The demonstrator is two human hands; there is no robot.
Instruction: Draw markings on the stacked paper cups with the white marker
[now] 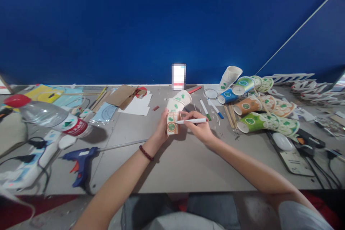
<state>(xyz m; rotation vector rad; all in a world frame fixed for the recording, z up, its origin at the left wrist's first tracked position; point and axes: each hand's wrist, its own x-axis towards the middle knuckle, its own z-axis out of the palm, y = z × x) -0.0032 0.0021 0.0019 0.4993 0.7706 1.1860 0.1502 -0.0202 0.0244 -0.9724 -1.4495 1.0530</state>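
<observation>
a: take the joined paper cups (172, 105) as the clock's centre, with the blue wall (134, 25) at twelve. how are they held?

b: the left hand (162, 127), at seven, curls around the side of the lowest cup, some of its fingers hidden behind. the row leans away towards one, so the printed side seems turned up for the person to see.

a: and the right hand (199, 127)?

b: at four, pinching a white marker (195, 121) between thumb and fingers. its red end points to three and its tip lies at the cup's side, touching as far as i can judge. the left grip probably serves to steady the paper, since such light cups would shift under a pen.

a: does the base rest on the desk (161, 172)?

b: i can't tell.

a: why are the other pens at three?

b: the green-ended marker (205, 109) and blue-ended marker (215, 107) lie just beyond the right hand, handy for swapping, i'd guess. farther out at three are the orange cups (246, 105), with the cup stack (230, 77) at two.

a: and the glue gun (83, 161)?

b: at eight, well apart from both hands, presumably leaving the middle free for the wrists.
</observation>
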